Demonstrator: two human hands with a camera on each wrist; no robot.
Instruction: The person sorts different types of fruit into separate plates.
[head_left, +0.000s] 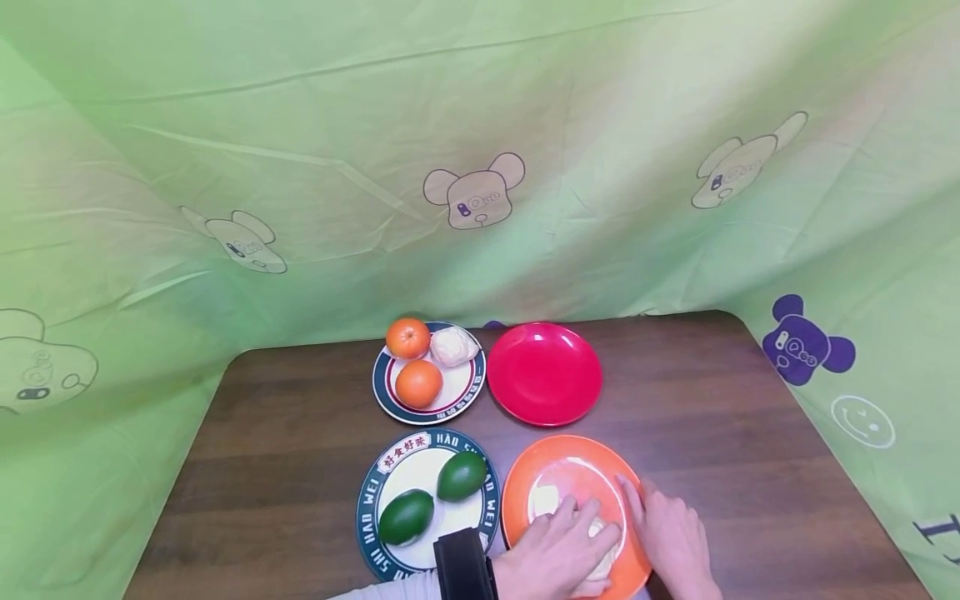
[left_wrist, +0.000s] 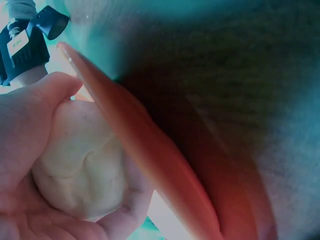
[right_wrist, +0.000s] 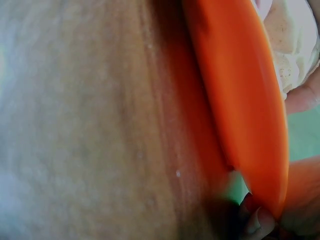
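Note:
My left hand [head_left: 558, 550] reaches over the orange plate [head_left: 558, 454] at the table's near side, its fingers curled round a pale garlic bulb [head_left: 602, 554]. Close up in the left wrist view, the lobed garlic bulb [left_wrist: 82, 160] lies between thumb and palm, beside the plate's rim [left_wrist: 135, 145]. At the plate's right edge my right hand [head_left: 671, 533] grips the rim, the thumb side along it. Seen from the right wrist, fingertips [right_wrist: 260, 221] come round the underside of the orange rim [right_wrist: 245, 100]. The palm of the right hand is hidden there.
Left of the orange plate, a patterned plate [head_left: 367, 500] bears two green avocados [head_left: 407, 517]. Behind it, another patterned plate [head_left: 382, 387] carries two oranges [head_left: 418, 384] and a garlic bulb [head_left: 453, 346]. A red plate [head_left: 544, 375] stands at the back. Green cloth [head_left: 480, 275] hangs behind the table.

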